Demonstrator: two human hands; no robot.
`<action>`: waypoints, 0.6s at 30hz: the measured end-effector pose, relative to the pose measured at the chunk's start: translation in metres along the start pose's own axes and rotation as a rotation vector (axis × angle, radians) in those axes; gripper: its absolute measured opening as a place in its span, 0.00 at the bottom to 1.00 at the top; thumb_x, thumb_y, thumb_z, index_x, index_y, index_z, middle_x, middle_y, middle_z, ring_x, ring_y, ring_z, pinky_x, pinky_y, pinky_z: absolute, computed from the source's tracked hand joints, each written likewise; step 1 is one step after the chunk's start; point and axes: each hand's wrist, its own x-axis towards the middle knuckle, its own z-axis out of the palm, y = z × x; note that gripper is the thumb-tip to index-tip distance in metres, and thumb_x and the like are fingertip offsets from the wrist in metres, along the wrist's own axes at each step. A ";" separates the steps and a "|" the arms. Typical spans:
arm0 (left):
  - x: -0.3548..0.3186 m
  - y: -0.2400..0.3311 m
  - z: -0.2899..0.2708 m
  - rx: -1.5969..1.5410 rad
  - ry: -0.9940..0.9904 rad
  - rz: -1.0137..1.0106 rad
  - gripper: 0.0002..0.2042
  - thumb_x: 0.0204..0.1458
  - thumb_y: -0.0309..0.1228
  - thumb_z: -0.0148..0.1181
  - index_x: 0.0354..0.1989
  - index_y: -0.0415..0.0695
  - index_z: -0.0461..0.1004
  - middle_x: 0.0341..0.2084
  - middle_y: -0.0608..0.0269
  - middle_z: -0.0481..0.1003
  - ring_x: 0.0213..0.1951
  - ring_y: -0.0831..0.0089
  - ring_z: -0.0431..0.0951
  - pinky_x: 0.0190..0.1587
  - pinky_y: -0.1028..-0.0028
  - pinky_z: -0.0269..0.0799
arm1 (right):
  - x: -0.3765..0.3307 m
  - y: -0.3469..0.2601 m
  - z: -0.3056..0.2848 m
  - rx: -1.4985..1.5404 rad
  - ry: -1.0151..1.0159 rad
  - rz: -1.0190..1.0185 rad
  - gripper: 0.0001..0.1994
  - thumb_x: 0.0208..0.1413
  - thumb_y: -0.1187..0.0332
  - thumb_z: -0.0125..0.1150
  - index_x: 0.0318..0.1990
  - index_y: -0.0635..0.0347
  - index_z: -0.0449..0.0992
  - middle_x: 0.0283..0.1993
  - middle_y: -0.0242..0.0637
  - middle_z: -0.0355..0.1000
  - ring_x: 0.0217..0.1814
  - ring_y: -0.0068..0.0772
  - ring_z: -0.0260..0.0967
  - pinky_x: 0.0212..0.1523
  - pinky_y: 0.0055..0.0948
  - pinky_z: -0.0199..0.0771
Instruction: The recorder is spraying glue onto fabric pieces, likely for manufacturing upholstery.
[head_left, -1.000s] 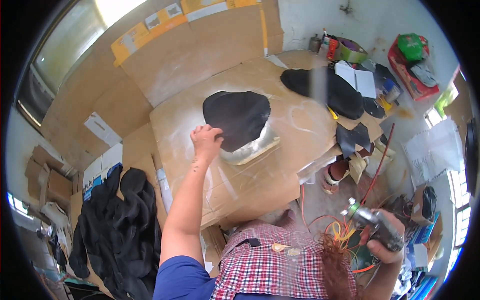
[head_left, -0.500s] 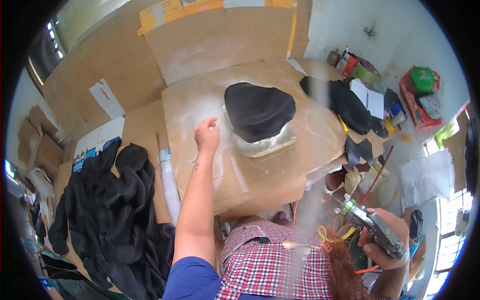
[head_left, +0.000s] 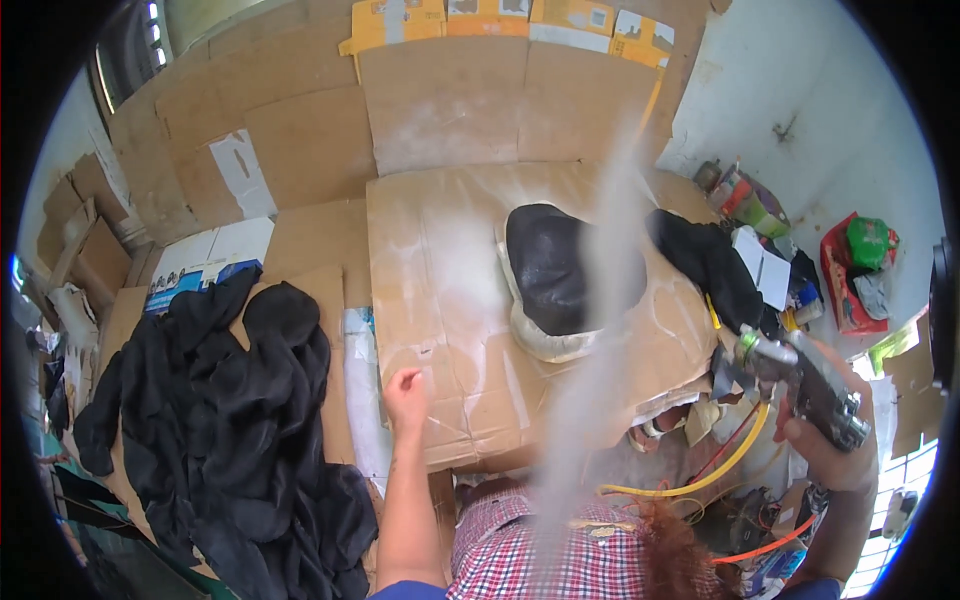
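Observation:
My right hand (head_left: 822,445), raised at the right, is closed around a metal spray gun (head_left: 828,392) whose green-tinged nozzle end points left. My left hand (head_left: 405,402) is closed, fingers curled in, just above the near left part of a cardboard-covered worktop (head_left: 455,370); nothing shows in it. On that worktop lies a rounded black sheet (head_left: 555,275) on a thick off-white foam pad (head_left: 548,343). The black surface has a slight sheen. A pale blurred streak crosses the view and hides the pad's right part.
Crumpled black fabric (head_left: 235,400) covers the left side. Cardboard panels (head_left: 440,100) stand behind the worktop. At the right lie more black material (head_left: 705,255), a white notebook (head_left: 762,270) and a red container (head_left: 850,300). A yellow hose (head_left: 715,475) loops below the spray gun.
My left hand has drawn back from beside the pad toward the near edge. My right hand has raised the spray gun, and the yellow hose now stretches out. The view has shifted.

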 end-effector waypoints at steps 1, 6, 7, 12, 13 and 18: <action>-0.004 -0.008 -0.011 -0.023 0.055 -0.009 0.06 0.47 0.22 0.56 0.33 0.36 0.75 0.23 0.65 0.74 0.29 0.79 0.73 0.34 0.78 0.69 | 0.001 0.003 -0.005 -0.013 -0.026 -0.047 0.28 0.40 0.71 0.64 0.52 0.68 0.66 0.31 0.35 0.71 0.31 0.22 0.69 0.33 0.20 0.68; -0.014 0.004 -0.044 0.047 0.183 -0.062 0.08 0.52 0.26 0.52 0.33 0.35 0.75 0.20 0.67 0.71 0.25 0.81 0.69 0.31 0.80 0.66 | 0.024 0.040 -0.022 -0.046 -0.139 -0.198 0.31 0.41 0.72 0.63 0.55 0.68 0.62 0.31 0.36 0.69 0.28 0.23 0.68 0.29 0.22 0.70; -0.016 0.005 -0.050 0.093 0.222 -0.096 0.09 0.53 0.27 0.51 0.32 0.35 0.75 0.20 0.67 0.71 0.24 0.81 0.69 0.30 0.80 0.66 | 0.031 0.047 -0.028 -0.019 -0.086 -0.154 0.31 0.41 0.71 0.62 0.56 0.68 0.61 0.30 0.35 0.69 0.28 0.22 0.68 0.30 0.22 0.70; -0.032 0.029 -0.043 0.139 0.283 -0.055 0.10 0.55 0.29 0.49 0.35 0.35 0.75 0.19 0.67 0.71 0.23 0.81 0.68 0.29 0.79 0.66 | 0.040 0.085 -0.078 0.149 -0.014 -0.049 0.29 0.42 0.74 0.61 0.56 0.66 0.61 0.31 0.32 0.69 0.28 0.19 0.65 0.31 0.20 0.67; -0.036 0.038 -0.037 0.130 0.302 -0.064 0.09 0.55 0.27 0.49 0.36 0.35 0.75 0.19 0.68 0.71 0.23 0.81 0.68 0.29 0.80 0.66 | 0.039 0.094 -0.090 0.174 0.001 -0.028 0.30 0.42 0.73 0.61 0.56 0.66 0.61 0.31 0.32 0.69 0.28 0.19 0.65 0.31 0.20 0.67; -0.047 0.057 0.018 0.079 0.267 -0.020 0.08 0.52 0.24 0.50 0.38 0.35 0.73 0.20 0.68 0.70 0.24 0.81 0.68 0.30 0.81 0.66 | 0.035 0.149 -0.154 0.282 0.009 0.008 0.32 0.40 0.71 0.64 0.56 0.68 0.61 0.29 0.33 0.69 0.27 0.20 0.66 0.30 0.20 0.67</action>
